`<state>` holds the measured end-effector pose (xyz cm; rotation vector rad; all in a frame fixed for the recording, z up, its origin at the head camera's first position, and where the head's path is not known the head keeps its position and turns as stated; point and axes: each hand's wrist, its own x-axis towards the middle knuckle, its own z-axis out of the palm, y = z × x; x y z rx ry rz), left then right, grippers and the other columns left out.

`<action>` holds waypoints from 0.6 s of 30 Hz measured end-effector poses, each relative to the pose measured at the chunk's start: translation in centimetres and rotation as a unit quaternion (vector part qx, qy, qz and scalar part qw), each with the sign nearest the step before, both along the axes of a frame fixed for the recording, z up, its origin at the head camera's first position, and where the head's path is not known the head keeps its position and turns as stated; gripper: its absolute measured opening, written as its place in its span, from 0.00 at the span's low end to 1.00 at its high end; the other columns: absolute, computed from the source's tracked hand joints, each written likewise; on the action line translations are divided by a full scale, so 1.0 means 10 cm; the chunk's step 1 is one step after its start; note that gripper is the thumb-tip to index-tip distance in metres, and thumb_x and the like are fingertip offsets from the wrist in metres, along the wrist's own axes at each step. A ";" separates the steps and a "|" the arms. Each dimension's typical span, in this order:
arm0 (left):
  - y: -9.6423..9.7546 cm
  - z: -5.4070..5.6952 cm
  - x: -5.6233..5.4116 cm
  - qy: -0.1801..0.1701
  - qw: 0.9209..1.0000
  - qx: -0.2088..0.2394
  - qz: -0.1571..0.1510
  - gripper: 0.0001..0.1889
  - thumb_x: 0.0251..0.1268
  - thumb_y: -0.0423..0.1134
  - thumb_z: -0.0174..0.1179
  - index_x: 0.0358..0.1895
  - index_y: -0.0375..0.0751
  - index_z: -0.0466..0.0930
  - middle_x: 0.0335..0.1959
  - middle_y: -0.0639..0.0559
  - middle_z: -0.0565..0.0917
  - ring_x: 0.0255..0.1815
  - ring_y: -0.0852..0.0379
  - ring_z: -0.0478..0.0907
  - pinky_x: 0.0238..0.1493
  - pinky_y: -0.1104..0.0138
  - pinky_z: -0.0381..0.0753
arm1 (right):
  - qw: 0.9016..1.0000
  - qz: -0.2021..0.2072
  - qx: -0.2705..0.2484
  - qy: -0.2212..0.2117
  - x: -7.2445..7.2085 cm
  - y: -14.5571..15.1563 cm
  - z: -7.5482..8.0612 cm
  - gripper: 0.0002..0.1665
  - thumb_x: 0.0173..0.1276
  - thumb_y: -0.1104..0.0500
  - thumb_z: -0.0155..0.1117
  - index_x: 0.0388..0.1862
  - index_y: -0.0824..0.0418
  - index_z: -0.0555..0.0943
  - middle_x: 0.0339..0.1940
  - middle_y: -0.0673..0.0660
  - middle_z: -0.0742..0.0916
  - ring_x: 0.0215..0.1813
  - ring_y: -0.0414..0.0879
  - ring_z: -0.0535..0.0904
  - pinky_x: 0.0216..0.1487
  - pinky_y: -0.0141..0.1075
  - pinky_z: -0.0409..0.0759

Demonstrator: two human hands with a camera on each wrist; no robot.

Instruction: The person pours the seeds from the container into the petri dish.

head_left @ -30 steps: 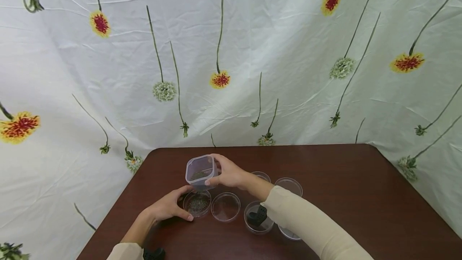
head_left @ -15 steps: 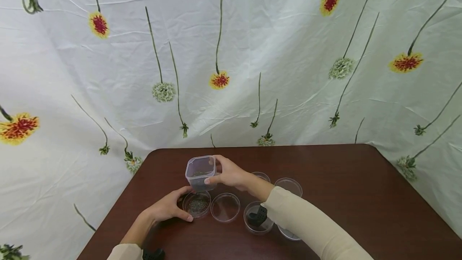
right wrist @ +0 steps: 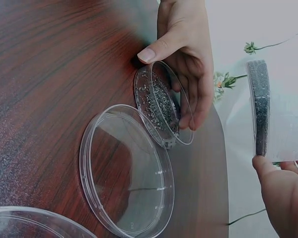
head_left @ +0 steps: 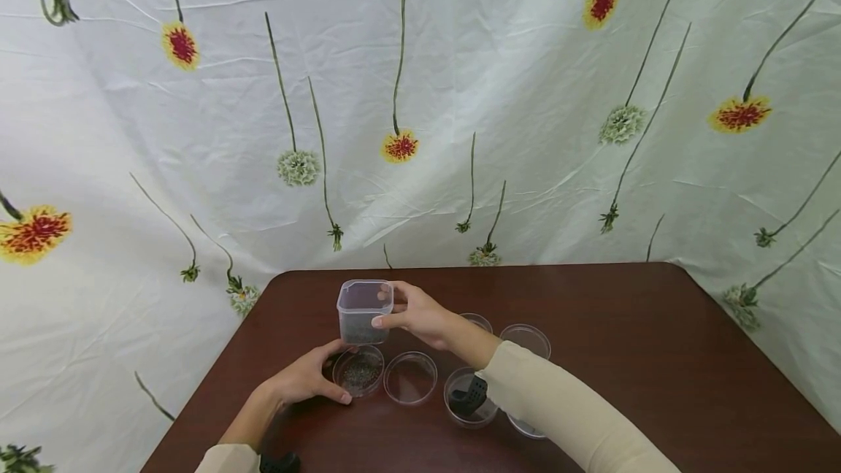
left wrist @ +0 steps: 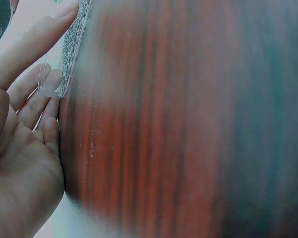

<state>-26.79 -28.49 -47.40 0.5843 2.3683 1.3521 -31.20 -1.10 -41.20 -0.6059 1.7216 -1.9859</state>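
My right hand (head_left: pixel 420 318) grips a clear square plastic tub (head_left: pixel 363 325) by its right side, thumb in front, held upright just behind and above a petri dish (head_left: pixel 359 373). Dark grey granules lie level along the tub's bottom, seen side-on in the right wrist view as a dark band (right wrist: pixel 261 109). My left hand (head_left: pixel 304 379) holds that petri dish on the table, thumb on the near side and fingers curled round the far side. Similar granules (right wrist: pixel 160 105) are spread over the dish's floor. Close to its right stands another petri dish (head_left: pixel 410 378) without granules.
Further right, more petri dishes stand on the brown table (head_left: pixel 624 356): one dish (head_left: pixel 471 414) at the front, one dish (head_left: pixel 525 340) at the back, others partly hidden by the right forearm. A flower-printed white cloth (head_left: pixel 434 93) hangs behind the table.
The tub, tipped toward the viewer a second ago, has turned back upright in my right hand, and its granules have settled to the bottom. My left hand and the dishes have stayed put.
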 end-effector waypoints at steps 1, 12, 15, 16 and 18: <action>0.00 0.00 0.00 -0.001 1.000 0.001 -0.001 0.53 0.53 0.34 0.81 0.78 0.27 0.57 0.72 0.32 0.70 0.70 0.36 0.68 0.64 0.45 0.70 | 1.000 0.002 0.001 0.001 0.01 0.00 0.01 0.44 0.67 0.74 0.69 0.79 0.70 0.60 0.71 0.65 0.73 0.70 0.57 0.73 0.65 0.47 0.76; -0.03 0.01 0.00 0.006 1.000 -0.004 -0.007 0.51 0.53 0.37 0.81 0.78 0.29 0.59 0.72 0.34 0.70 0.69 0.37 0.68 0.63 0.46 0.71 | 1.000 0.010 0.014 0.023 0.03 0.05 0.08 0.46 0.67 0.74 0.69 0.80 0.69 0.59 0.72 0.64 0.72 0.72 0.59 0.71 0.63 0.46 0.77; -0.04 0.01 -0.01 0.013 1.000 -0.003 -0.015 0.51 0.53 0.37 0.81 0.77 0.29 0.60 0.72 0.34 0.70 0.69 0.37 0.69 0.63 0.48 0.72 | 0.999 0.003 0.022 0.031 0.02 0.07 0.09 0.46 0.66 0.74 0.70 0.79 0.68 0.60 0.72 0.64 0.73 0.72 0.59 0.72 0.62 0.46 0.78; -0.03 0.01 -0.02 0.014 1.000 -0.004 -0.017 0.50 0.54 0.38 0.81 0.77 0.29 0.60 0.72 0.34 0.70 0.69 0.37 0.69 0.62 0.49 0.72 | 0.999 0.001 0.026 0.035 0.02 0.09 0.09 0.46 0.66 0.74 0.70 0.79 0.68 0.60 0.71 0.63 0.73 0.71 0.59 0.72 0.62 0.46 0.78; -0.03 -0.01 -0.03 0.014 1.000 -0.001 -0.022 0.50 0.54 0.38 0.81 0.77 0.29 0.61 0.71 0.35 0.70 0.68 0.38 0.69 0.61 0.52 0.73 | 0.999 -0.001 0.031 0.041 0.02 0.11 0.09 0.46 0.65 0.74 0.70 0.79 0.68 0.61 0.71 0.63 0.74 0.71 0.59 0.72 0.62 0.46 0.78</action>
